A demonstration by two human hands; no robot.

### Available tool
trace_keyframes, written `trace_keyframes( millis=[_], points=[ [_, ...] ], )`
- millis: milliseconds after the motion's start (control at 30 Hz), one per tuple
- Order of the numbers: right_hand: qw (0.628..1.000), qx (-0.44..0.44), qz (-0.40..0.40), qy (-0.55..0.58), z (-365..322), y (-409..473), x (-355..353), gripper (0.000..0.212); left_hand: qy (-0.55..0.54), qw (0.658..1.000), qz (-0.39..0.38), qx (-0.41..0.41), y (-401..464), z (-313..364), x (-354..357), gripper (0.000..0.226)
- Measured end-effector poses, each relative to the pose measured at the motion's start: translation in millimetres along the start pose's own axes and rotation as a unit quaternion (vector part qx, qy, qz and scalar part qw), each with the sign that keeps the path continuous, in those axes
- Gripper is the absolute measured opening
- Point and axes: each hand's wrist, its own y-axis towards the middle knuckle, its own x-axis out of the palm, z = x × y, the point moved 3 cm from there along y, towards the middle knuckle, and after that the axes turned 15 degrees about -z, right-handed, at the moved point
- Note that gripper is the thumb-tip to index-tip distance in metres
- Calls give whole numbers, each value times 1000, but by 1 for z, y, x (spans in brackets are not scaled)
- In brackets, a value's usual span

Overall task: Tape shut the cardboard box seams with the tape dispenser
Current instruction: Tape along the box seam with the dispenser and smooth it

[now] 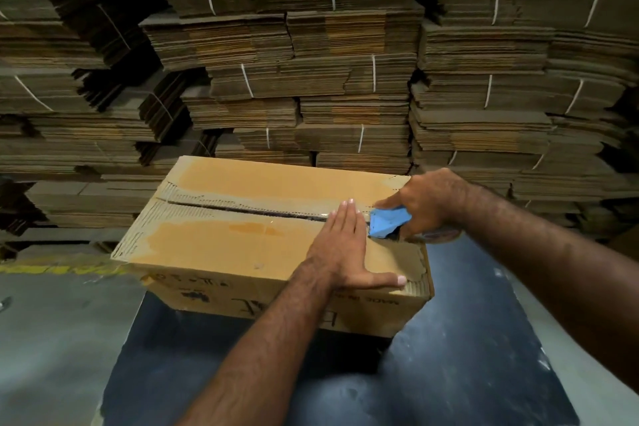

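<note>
**Hands on the box seam**

Nearest to the camera lies the dark, scuffed work surface (449, 356), and on it stands the brown rectangular cardboard box (221, 239) with torn, worn top flaps. Black printing shows on the side of the box that faces the person. Along the middle of the box top runs the dark seam (242, 209) between the two flaps; it shows as an open gap over most of its length.

The left hand (340, 245) lies flat on the box top, fingers straight and together, thumb spread toward the near right corner of the box. Its fingertips reach the seam. It grips nothing.

The right hand (427, 202) is closed around the blue plastic tape dispenser (389, 221), with the index finger stretched forward over it. The dispenser sits on the seam at the right end of the box, just beside the left hand's fingers. A shiny clear strip seems to cover the seam there, but this is hard to tell.

Behind the box rise tall stacks of flattened brown cardboard (311, 62), bundled with white string.
</note>
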Motion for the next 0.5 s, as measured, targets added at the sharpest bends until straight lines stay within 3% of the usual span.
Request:
trace_keyframes(
  millis=[233,500],
  points=[
    [1000,10,14,-4,3,0,2,71,-1,999,34,21,8,-3,-3,144],
    [999,-35,16,0,14,1,4,69,17,1000,10,-9,-1,3,9,145]
  ],
)
